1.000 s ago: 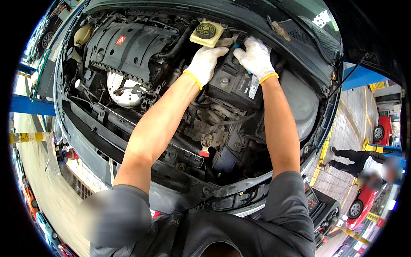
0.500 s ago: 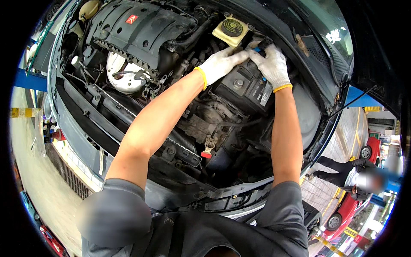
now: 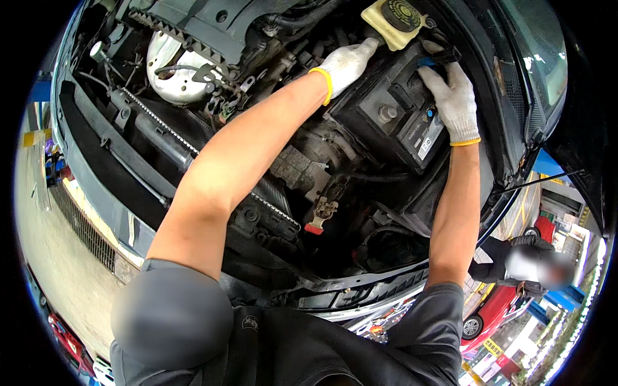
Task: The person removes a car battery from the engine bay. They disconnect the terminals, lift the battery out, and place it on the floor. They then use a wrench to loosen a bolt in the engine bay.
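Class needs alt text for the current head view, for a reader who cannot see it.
A gloved right hand is at the far end of a black battery in a car's engine bay, beside a small blue part; the gloved left hand is near a yellowish reservoir.

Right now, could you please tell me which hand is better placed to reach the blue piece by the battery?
Probably the right hand: it sits close to the blue piece, while the left hand is farther off, near the reservoir.
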Demonstrator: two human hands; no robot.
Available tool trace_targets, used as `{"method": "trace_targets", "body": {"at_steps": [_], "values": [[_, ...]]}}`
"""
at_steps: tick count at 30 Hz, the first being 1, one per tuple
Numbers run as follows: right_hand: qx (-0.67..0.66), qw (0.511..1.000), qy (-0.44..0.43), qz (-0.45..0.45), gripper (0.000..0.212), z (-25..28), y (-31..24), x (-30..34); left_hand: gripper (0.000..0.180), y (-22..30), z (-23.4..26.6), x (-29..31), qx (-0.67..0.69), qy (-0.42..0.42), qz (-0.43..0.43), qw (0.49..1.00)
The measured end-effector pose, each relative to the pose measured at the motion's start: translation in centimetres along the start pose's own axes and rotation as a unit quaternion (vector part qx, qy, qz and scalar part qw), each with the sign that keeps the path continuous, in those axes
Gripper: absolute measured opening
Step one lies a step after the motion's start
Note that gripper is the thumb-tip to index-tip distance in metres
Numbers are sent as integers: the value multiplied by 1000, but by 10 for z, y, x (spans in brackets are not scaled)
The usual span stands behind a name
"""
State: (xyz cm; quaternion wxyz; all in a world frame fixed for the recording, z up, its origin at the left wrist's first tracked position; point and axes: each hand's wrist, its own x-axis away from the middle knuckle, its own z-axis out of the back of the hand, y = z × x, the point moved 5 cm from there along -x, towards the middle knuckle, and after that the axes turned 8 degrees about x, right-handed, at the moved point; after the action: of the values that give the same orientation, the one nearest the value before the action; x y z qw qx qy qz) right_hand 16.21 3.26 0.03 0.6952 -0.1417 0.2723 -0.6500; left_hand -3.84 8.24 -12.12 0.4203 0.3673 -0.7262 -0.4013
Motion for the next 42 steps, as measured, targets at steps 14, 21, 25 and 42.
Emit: {"method": "trace_targets", "body": {"at_steps": [14, 21, 25, 42], "values": [[183, 976, 111, -49, 40, 12, -80, 97, 80, -11, 21, 106, -209, 65, 76, 973], [420, 898, -29, 131, 66, -21, -142, 103, 92, -45, 3, 105, -115, 92, 122, 982], [537, 821, -134, 141, 53, -44, -142, 74, 77, -56, -19, 137, 186, 123, 235, 946], [619, 699, -322, 155, 50, -90, -150, 37, 105, -98, -51, 143, 212, 142, 219, 942]]}}
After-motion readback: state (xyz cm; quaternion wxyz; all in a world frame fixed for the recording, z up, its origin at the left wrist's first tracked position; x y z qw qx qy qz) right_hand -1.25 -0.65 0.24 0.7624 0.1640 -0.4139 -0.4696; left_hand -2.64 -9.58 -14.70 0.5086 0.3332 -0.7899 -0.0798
